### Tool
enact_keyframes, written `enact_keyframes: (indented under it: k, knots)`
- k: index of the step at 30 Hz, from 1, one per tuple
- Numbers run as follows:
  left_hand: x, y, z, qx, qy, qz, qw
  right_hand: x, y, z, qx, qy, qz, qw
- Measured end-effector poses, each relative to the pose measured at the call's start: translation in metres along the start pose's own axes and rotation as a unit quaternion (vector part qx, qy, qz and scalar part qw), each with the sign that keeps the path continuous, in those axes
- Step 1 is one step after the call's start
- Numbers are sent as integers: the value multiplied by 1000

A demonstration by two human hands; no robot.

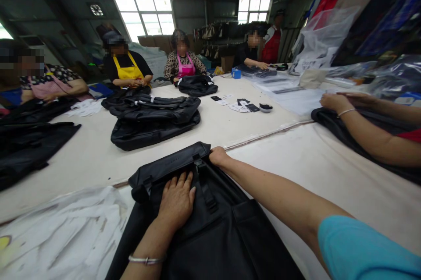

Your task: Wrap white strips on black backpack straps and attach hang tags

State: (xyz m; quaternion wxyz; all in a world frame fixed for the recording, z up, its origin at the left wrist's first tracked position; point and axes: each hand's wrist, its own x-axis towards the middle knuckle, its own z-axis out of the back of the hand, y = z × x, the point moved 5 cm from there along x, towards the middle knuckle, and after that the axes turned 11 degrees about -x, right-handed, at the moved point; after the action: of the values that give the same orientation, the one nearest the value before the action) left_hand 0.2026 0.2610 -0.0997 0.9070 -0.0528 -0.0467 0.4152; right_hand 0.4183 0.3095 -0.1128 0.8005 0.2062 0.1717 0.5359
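A black backpack with a folded-over top and buckle straps lies in front of me on the table, its top pointing away. My left hand rests flat on its front, fingers stretched out and tucked just under the edge of the top flap. At the flap's right end, my right hand is closed on the backpack's upper corner; its fingertips are hidden behind it. A dark strap with a buckle hangs down between my two hands.
Stacked black bags lie beyond the backpack on the white table. Paper tags and a small dish sit farther right. White plastic sheeting is at left. Co-workers handle bags around the table; one co-worker's hands are close at right.
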Motion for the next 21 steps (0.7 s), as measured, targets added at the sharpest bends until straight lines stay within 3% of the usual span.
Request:
enact_keyframes:
  k: [3, 6, 9, 12, 15, 18, 21]
  knots:
    - [-1, 0, 1, -12, 0, -1, 1000, 1, -5, -6, -24, -11, -35, 999]
    - [-3, 0, 4, -32, 0, 5, 999, -5, -1, -2, -44, -16, -13, 999]
    - [-7, 0, 8, -60, -5, 9, 998, -23, 6, 10, -62, -21, 36, 997]
    - [-13, -2, 14, -82, -17, 12, 996, -54, 10, 26, -73, -65, 85, 992]
    - [-24, -10, 21, -94, -15, -1, 995, -100, 27, 45, -33, -162, 229, 959]
    - [-41, -21, 36, -104, 13, -59, 993, -137, 45, 60, -7, -210, 336, 918]
    - [-60, -16, 66, -143, 53, -97, 984, -138, 49, 69, 8, -224, 322, 920]
